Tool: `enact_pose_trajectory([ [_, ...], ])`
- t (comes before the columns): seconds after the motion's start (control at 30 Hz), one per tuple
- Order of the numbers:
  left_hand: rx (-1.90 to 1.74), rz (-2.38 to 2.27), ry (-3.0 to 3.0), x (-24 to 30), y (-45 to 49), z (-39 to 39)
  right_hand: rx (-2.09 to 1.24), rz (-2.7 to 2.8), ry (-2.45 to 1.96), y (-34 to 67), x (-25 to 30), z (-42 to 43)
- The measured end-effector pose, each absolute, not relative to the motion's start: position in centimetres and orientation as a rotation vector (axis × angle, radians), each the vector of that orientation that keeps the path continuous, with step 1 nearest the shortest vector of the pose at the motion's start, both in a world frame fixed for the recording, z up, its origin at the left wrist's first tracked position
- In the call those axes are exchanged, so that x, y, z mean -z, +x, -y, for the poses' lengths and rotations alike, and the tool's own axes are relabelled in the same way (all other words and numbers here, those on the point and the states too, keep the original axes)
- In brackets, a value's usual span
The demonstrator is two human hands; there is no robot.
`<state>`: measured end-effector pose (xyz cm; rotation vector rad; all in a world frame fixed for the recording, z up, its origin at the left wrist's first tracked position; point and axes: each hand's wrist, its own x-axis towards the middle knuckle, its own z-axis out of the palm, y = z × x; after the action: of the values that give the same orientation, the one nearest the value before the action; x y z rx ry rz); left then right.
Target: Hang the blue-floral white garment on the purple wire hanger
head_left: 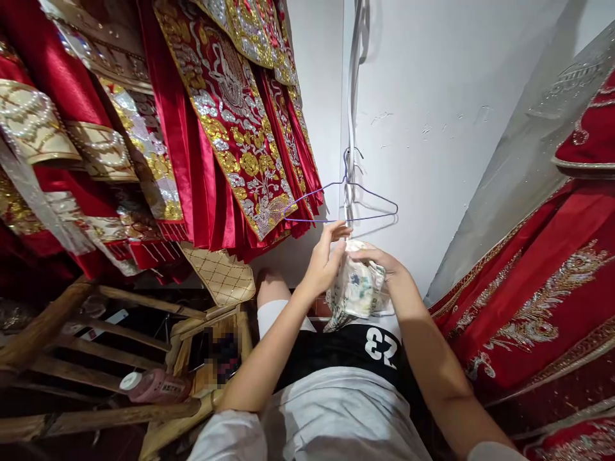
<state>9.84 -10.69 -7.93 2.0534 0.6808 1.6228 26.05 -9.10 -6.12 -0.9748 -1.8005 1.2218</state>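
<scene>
A thin, cream-coloured patterned cloth (359, 291) with green and dark prints hangs bunched in front of my lap. At its upper left edge, my left hand (329, 261) grips it near the thumb, with the other fingers stretched upward. My right hand (382, 261) holds the top right of the cloth, fingers bent over it and the tips partly hidden in the folds. Just above both hands, a purple wire hanger (373, 192) hangs against the wall with no garment on it. White straps (352, 109) run down the wall behind the hanger.
Red embroidered garments (230, 128) hang at the left, and more red beaded garments (538, 301) hang at the right beside a sheer grey cover (509, 153). Lower left stands a bamboo chair (100, 416) with a pink bottle (156, 385) on it. The white wall (432, 77) is ahead.
</scene>
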Motion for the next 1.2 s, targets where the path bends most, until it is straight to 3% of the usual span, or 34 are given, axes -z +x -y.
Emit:
enact_pose_trajectory([
  [0.1, -1.246, -0.77, 2.051, 9.6, 8.8, 9.7, -1.462, 1.962, -0.886, 26.5, 3.6, 9.9],
  [0.17, -0.991, -0.814, 2.105, 11.4, 8.1, 9.9, -1.438, 2.163, -0.848, 26.5, 2.3, 10.7],
  [0.37, -0.776, -1.081, 2.34, 14.2, 2.5, 8.4, -0.508, 2.505, -0.953, 26.9, 0.8, 10.5],
  [0.53, -0.682, -1.517, 2.203, 11.6, -3.0, 4.9, -0.145, 2.155, -1.139, 29.5, 1.7, 4.4],
  [0.63, -0.671, -1.602, 2.122, 9.5, -4.1, 3.7, -0.164, 1.925, -1.168, 29.8, 3.4, -0.6],
  [0.77, -0.774, -1.605, 2.136, 6.8, -3.2, 2.2, -0.448, 1.787, -1.268, 28.7, 7.0, -4.8],
  [0.87, -0.558, -1.768, 2.251, 5.5, -2.2, 1.4, -0.407, 1.786, -1.349, 29.2, 8.6, -5.2],
  [1.03, -0.588, -2.058, 2.199, 4.5, -0.8, 1.5, -0.144, 1.692, -1.572, 31.5, 6.9, -3.6],
  [1.2, -0.491, -1.985, 1.809, 2.8, -0.2, 1.1, -0.193, 1.644, -1.58, 31.4, 5.2, -2.7],
])
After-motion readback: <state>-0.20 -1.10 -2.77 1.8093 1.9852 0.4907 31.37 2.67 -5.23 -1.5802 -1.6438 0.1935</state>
